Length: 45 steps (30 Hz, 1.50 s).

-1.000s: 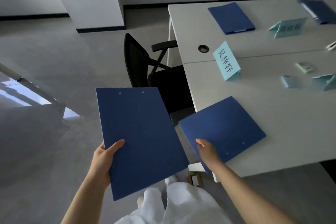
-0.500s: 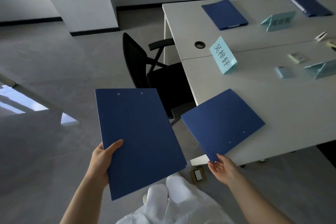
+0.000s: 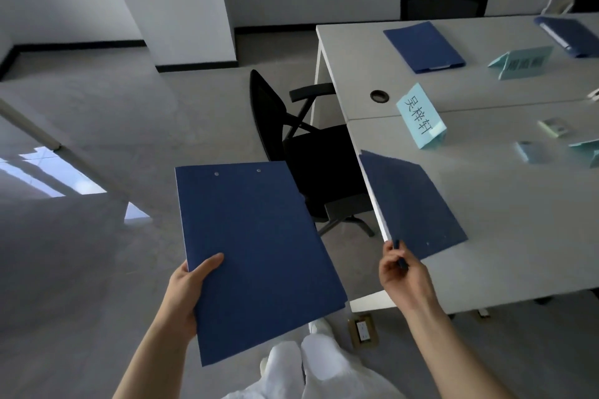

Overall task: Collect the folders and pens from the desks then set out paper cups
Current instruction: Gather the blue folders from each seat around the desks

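The right hand (image 3: 403, 272) is pinching the near corner of a folder (image 3: 418, 204), tilting up off the bench (image 3: 518, 220); the left hand (image 3: 188, 288) is clamping another folder (image 3: 259, 256). Light, stiff, likely slippery.

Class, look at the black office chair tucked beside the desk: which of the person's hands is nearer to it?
Right. The right hand, pinching a blue folder's corner, is just right of the chair; the left hand, holding another folder, is farther left.
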Each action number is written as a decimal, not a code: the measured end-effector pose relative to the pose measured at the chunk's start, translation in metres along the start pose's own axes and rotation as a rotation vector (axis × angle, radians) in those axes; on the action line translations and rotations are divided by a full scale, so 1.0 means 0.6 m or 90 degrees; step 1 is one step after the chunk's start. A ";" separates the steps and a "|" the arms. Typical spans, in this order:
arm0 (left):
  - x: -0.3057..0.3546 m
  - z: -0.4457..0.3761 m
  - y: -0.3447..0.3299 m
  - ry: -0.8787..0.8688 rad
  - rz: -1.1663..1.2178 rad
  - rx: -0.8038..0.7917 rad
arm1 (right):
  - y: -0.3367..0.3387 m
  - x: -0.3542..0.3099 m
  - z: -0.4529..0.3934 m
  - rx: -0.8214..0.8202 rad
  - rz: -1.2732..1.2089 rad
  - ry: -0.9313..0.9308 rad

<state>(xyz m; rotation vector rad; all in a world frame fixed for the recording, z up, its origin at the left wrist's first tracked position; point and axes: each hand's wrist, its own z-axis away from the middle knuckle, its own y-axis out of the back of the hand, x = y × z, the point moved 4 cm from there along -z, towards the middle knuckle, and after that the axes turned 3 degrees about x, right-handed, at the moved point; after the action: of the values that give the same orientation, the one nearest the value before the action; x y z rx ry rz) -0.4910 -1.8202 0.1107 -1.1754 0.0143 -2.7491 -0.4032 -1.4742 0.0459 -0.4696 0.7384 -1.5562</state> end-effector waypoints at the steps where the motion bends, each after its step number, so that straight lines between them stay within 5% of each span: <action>1: 0.005 0.001 0.007 -0.003 0.006 -0.001 | -0.017 0.011 0.007 -0.056 -0.012 -0.027; 8: 0.029 -0.001 0.064 -0.019 0.038 0.005 | -0.089 0.133 0.036 -0.303 0.210 -0.260; 12: 0.050 -0.008 0.094 -0.027 0.034 0.020 | -0.126 0.188 0.048 -0.349 0.390 -0.299; 20: 0.110 -0.048 0.137 -0.025 0.095 0.077 | -0.201 0.225 0.012 -0.191 0.823 -0.239; 24: 0.156 -0.094 0.145 -0.031 0.108 0.068 | -0.281 0.275 -0.031 -0.292 1.003 -0.282; 36: 0.372 -0.275 0.126 -0.059 0.149 0.100 | -0.561 0.295 -0.276 -0.310 1.453 -0.017; 41: 0.432 -0.342 0.104 -0.051 0.147 0.080 | -0.639 0.334 -0.368 -0.273 1.329 0.031; 45: 0.485 -0.425 0.095 -0.029 0.129 0.060 | -0.663 0.390 -0.428 -0.165 0.992 -0.172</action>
<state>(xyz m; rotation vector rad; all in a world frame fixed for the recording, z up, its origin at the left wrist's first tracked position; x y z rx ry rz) -0.8649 -1.9310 0.1389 -1.1440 -0.0018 -2.5183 -0.8947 -1.6561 0.1105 -0.1494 0.7589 0.0586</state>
